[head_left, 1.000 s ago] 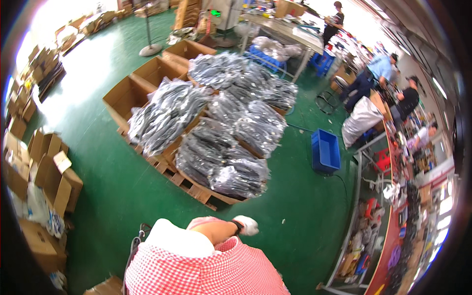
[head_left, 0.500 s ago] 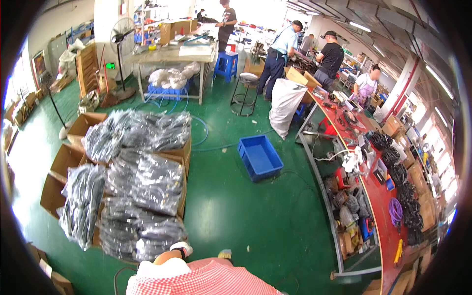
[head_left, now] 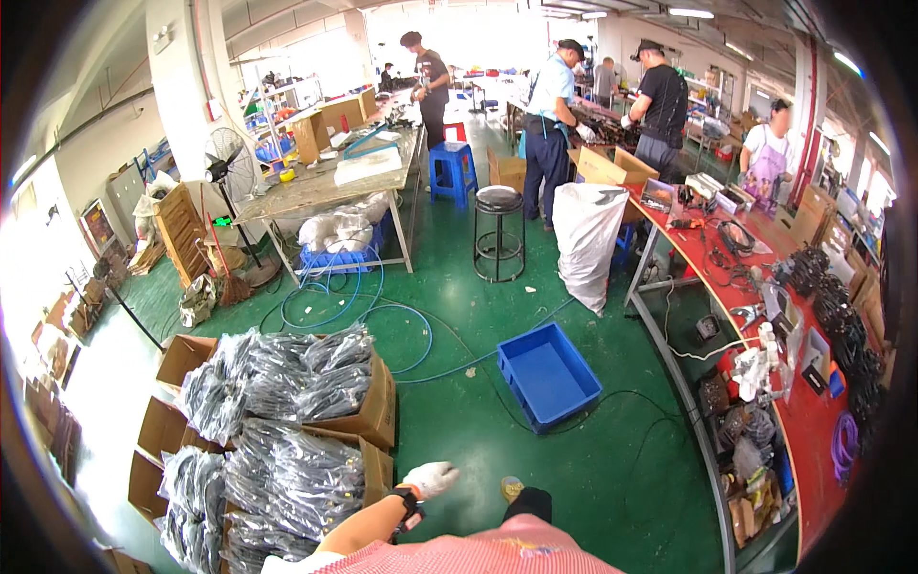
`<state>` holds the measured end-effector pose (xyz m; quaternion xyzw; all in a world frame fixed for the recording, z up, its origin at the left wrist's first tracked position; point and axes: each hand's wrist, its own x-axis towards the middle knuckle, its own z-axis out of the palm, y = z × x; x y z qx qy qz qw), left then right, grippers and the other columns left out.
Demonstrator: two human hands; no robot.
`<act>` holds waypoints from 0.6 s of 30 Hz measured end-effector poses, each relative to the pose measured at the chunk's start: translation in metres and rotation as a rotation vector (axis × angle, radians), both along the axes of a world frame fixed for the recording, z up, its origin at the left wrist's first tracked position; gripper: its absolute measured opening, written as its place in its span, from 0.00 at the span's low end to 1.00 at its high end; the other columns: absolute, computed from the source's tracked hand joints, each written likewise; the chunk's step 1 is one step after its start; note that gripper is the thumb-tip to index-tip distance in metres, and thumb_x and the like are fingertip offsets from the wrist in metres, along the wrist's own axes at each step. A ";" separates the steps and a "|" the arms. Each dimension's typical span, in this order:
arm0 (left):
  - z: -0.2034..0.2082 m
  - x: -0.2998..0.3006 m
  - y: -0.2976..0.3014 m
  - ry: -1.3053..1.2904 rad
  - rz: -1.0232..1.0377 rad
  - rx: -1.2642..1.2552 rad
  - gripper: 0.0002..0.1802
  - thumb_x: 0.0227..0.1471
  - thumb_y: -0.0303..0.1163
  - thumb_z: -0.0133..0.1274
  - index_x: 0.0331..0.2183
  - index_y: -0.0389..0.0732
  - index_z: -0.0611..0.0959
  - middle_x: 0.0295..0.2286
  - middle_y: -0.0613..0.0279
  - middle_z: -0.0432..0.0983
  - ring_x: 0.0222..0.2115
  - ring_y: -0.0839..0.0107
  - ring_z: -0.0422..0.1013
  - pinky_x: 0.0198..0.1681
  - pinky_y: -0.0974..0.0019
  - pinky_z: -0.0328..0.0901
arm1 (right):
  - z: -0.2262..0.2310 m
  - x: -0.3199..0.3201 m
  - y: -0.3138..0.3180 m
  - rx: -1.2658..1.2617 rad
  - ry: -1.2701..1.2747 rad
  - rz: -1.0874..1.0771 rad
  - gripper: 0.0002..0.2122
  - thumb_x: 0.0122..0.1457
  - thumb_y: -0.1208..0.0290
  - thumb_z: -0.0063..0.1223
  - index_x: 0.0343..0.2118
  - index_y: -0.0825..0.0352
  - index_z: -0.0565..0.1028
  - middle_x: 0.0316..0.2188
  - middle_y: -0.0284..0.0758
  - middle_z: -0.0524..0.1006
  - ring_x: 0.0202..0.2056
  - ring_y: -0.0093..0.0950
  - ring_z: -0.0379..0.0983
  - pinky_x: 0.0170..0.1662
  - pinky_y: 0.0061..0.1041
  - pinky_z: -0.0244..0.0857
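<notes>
My left hand [head_left: 430, 477], in a white glove with a dark watch at the wrist, hangs over the green floor. Nothing shows in it, and its fingers look loosely apart. Closest to it are cardboard boxes [head_left: 381, 402] packed with dark items in clear plastic bags [head_left: 296, 469], which it does not touch. My right hand is out of the picture. Ahead on the floor sits a blue plastic bin [head_left: 547, 378] with nothing visible inside.
A red-topped workbench [head_left: 741, 297] with cables and tools runs along the right. Ahead stand a black stool [head_left: 498, 234], a white sack [head_left: 585, 244] and a blue stool [head_left: 451, 174]. Blue hose [head_left: 430, 349] loops across the floor. Several people work farther back.
The view has tilted up and shifted. My left hand has swung forward, away from the bagged items at the boxes' near edge, and now hangs over the floor.
</notes>
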<state>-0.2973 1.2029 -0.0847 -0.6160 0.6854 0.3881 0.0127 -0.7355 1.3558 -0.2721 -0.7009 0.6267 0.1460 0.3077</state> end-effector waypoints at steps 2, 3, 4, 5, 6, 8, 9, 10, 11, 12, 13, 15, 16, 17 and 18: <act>-0.001 0.018 -0.012 -0.100 0.087 0.056 0.26 0.53 0.50 0.39 0.42 0.40 0.78 0.38 0.47 0.76 0.43 0.50 0.71 0.46 0.56 0.64 | 0.012 -0.011 -0.051 0.033 0.062 0.080 0.17 0.52 0.59 0.46 0.40 0.63 0.78 0.43 0.42 0.76 0.43 0.41 0.74 0.45 0.35 0.67; -0.016 0.036 -0.011 -0.184 0.176 0.116 0.27 0.52 0.51 0.38 0.39 0.40 0.80 0.37 0.47 0.76 0.42 0.49 0.70 0.46 0.55 0.64 | 0.018 -0.004 -0.085 0.043 0.084 0.132 0.17 0.52 0.59 0.46 0.40 0.62 0.78 0.43 0.42 0.76 0.43 0.41 0.74 0.45 0.35 0.67; -0.045 0.058 -0.007 -0.244 0.211 0.193 0.28 0.51 0.52 0.37 0.37 0.41 0.81 0.37 0.46 0.76 0.42 0.48 0.70 0.46 0.55 0.64 | 0.024 0.005 -0.119 0.051 0.106 0.187 0.17 0.52 0.60 0.46 0.40 0.62 0.78 0.43 0.41 0.76 0.43 0.41 0.74 0.45 0.35 0.67; -0.058 0.078 0.002 -0.276 0.204 0.251 0.28 0.51 0.52 0.36 0.36 0.42 0.81 0.37 0.46 0.76 0.41 0.49 0.71 0.46 0.55 0.64 | 0.036 0.018 -0.152 0.056 0.129 0.255 0.16 0.51 0.60 0.46 0.39 0.62 0.78 0.43 0.41 0.76 0.43 0.41 0.74 0.45 0.36 0.67; -0.013 0.071 -0.003 -0.163 0.335 0.442 0.28 0.50 0.50 0.37 0.36 0.38 0.80 0.39 0.43 0.75 0.43 0.49 0.70 0.46 0.53 0.63 | 0.054 0.027 -0.197 0.051 -0.062 -0.092 0.16 0.51 0.59 0.46 0.37 0.64 0.78 0.38 0.43 0.78 0.38 0.40 0.75 0.42 0.36 0.67; -0.081 0.118 0.023 -0.087 0.244 0.345 0.26 0.52 0.49 0.34 0.35 0.39 0.80 0.38 0.42 0.75 0.43 0.48 0.70 0.45 0.53 0.63 | 0.076 0.047 -0.300 0.077 -0.326 -0.457 0.18 0.50 0.58 0.46 0.38 0.65 0.77 0.40 0.47 0.75 0.43 0.45 0.72 0.46 0.39 0.65; -0.062 0.103 0.024 -0.154 0.438 0.365 0.27 0.53 0.49 0.35 0.36 0.39 0.80 0.39 0.43 0.75 0.45 0.49 0.69 0.46 0.54 0.63 | 0.119 0.072 -0.348 -0.008 -0.333 -0.428 0.18 0.51 0.57 0.45 0.37 0.65 0.77 0.40 0.47 0.75 0.44 0.46 0.71 0.46 0.39 0.64; -0.091 0.117 0.040 -0.136 0.493 0.415 0.27 0.53 0.50 0.35 0.38 0.41 0.81 0.39 0.44 0.75 0.45 0.50 0.69 0.47 0.54 0.63 | 0.122 0.088 -0.394 -0.061 -0.435 -0.349 0.18 0.52 0.56 0.45 0.36 0.65 0.77 0.39 0.46 0.75 0.45 0.46 0.70 0.46 0.40 0.64; -0.100 0.108 0.026 -0.115 0.526 0.425 0.27 0.53 0.50 0.35 0.38 0.41 0.81 0.39 0.44 0.75 0.45 0.50 0.69 0.47 0.54 0.63 | 0.148 0.115 -0.435 -0.123 -0.470 -0.299 0.18 0.54 0.54 0.44 0.37 0.64 0.76 0.38 0.47 0.76 0.44 0.47 0.70 0.45 0.40 0.64; -0.107 0.102 0.008 -0.124 0.563 0.425 0.27 0.53 0.50 0.35 0.38 0.41 0.81 0.39 0.44 0.75 0.45 0.50 0.69 0.47 0.54 0.63 | 0.157 0.136 -0.471 -0.214 -0.514 -0.228 0.18 0.55 0.54 0.45 0.38 0.62 0.76 0.37 0.46 0.76 0.42 0.46 0.72 0.44 0.38 0.66; -0.112 0.106 -0.014 -0.139 0.590 0.420 0.28 0.53 0.51 0.35 0.38 0.40 0.81 0.39 0.43 0.75 0.45 0.50 0.69 0.47 0.54 0.63 | 0.148 0.157 -0.504 -0.220 -0.570 -0.227 0.15 0.55 0.56 0.47 0.38 0.61 0.77 0.36 0.45 0.77 0.41 0.44 0.73 0.43 0.36 0.67; -0.117 0.122 -0.059 -0.174 0.637 0.414 0.28 0.53 0.51 0.36 0.38 0.40 0.81 0.39 0.43 0.75 0.45 0.50 0.69 0.47 0.54 0.63 | 0.141 0.190 -0.553 -0.221 -0.573 -0.209 0.13 0.54 0.59 0.49 0.38 0.60 0.77 0.35 0.43 0.78 0.40 0.41 0.74 0.43 0.35 0.67; -0.116 0.134 -0.083 -0.193 0.656 0.413 0.29 0.53 0.52 0.36 0.38 0.40 0.81 0.39 0.43 0.75 0.45 0.50 0.70 0.47 0.54 0.63 | 0.142 0.205 -0.567 -0.209 -0.599 -0.173 0.14 0.54 0.59 0.49 0.39 0.60 0.77 0.35 0.43 0.78 0.40 0.40 0.74 0.43 0.34 0.67; -0.116 0.147 -0.109 -0.213 0.666 0.412 0.29 0.53 0.52 0.36 0.39 0.39 0.81 0.38 0.42 0.75 0.45 0.50 0.70 0.48 0.54 0.63 | 0.144 0.215 -0.580 -0.198 -0.623 -0.144 0.14 0.54 0.59 0.49 0.39 0.60 0.77 0.36 0.42 0.78 0.40 0.39 0.75 0.43 0.34 0.67; -0.112 0.162 -0.141 -0.227 0.681 0.404 0.30 0.53 0.53 0.36 0.39 0.39 0.81 0.38 0.42 0.75 0.45 0.50 0.70 0.48 0.54 0.63 | 0.142 0.221 -0.592 -0.076 -0.600 -0.039 0.14 0.54 0.58 0.50 0.40 0.60 0.76 0.37 0.41 0.78 0.41 0.38 0.75 0.44 0.33 0.67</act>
